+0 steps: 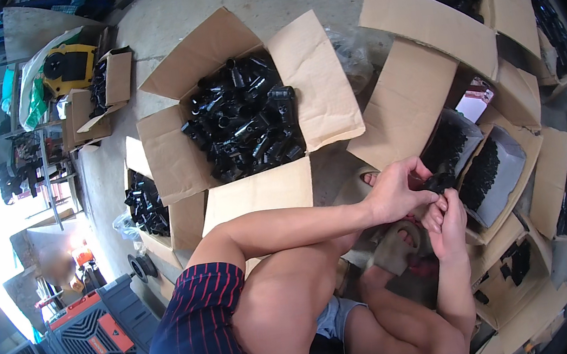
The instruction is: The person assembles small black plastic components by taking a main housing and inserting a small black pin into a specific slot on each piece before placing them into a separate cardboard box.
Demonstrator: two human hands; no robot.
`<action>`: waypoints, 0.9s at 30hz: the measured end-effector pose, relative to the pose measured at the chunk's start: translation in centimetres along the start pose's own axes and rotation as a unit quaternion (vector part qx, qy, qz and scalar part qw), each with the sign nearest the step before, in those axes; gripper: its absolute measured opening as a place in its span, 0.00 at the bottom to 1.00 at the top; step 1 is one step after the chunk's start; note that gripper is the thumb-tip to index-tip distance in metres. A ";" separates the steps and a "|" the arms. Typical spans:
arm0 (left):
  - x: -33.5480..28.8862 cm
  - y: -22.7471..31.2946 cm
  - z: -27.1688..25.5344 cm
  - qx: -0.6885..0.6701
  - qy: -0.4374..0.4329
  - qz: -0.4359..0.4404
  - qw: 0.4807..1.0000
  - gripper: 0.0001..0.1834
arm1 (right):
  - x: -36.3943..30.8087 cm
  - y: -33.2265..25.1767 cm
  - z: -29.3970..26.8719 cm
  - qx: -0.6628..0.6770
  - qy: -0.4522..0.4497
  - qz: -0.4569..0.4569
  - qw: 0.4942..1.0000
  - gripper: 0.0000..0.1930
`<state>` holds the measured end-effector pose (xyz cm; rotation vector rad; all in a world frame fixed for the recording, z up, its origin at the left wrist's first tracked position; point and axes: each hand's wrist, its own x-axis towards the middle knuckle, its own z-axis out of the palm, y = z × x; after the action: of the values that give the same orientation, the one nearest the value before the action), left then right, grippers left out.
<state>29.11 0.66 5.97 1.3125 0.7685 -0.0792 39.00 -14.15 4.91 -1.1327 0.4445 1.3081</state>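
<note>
A small black plastic part (442, 181) is held between my two hands, right of the middle of the head view. My left hand (399, 192) pinches it with thumb and forefinger. My right hand (444, 222) is closed against its near side, fingers curled; its exact shape is partly hidden by the fingers. Just beyond and to the right of my hands stands an open cardboard box (421, 86) with grey-white trays (509, 167) of small black pieces. Farther left, a large open carton (318, 81) is heaped with black tubular plastic parts (248, 121).
More cartons of black parts stand at the far right (429, 7), the right edge (558, 175) and lower right (506, 291). Another carton (187, 224) sits left of the large one. A grey and red toolbox (98, 341) lies lower left; a yellow machine (68, 67) is far left.
</note>
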 end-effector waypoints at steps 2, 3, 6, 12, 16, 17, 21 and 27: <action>0.5 -0.7 -0.1 0.073 0.003 0.052 0.996 0.20 | 0.0 -0.5 -2.3 0.136 -0.072 0.113 0.982 0.25; 0.9 -1.3 0.7 0.084 -0.023 0.083 0.993 0.21 | 0.1 -0.3 -3.6 0.180 -0.148 0.139 0.963 0.26; 0.7 0.0 -0.8 0.171 -0.052 0.281 0.943 0.22 | -0.8 -0.6 -2.6 0.246 -0.206 0.237 0.917 0.26; 0.1 2.4 0.1 0.219 -0.065 0.434 0.871 0.18 | -2.9 -1.4 -4.3 0.128 -0.278 0.118 0.945 0.28; -3.4 2.1 -6.2 0.158 0.094 0.368 0.911 0.19 | -7.1 -1.7 -9.6 -0.011 0.073 -0.109 0.991 0.26; -4.5 1.7 -9.2 0.156 0.153 0.353 0.910 0.19 | -8.3 -2.3 -11.9 -0.071 0.203 -0.167 0.962 0.24; -8.8 0.1 -17.2 0.012 0.417 0.181 0.891 0.23 | -8.6 -0.5 -31.7 -0.172 0.492 -0.269 0.810 0.17; -13.5 -6.8 -26.9 -0.218 0.572 0.053 0.789 0.27 | -5.2 -1.0 -34.4 -0.458 0.532 -0.062 0.709 0.27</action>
<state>3.36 17.65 6.27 0.8468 1.6066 1.0282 49.53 -45.68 -5.49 -2.7376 0.5146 0.5499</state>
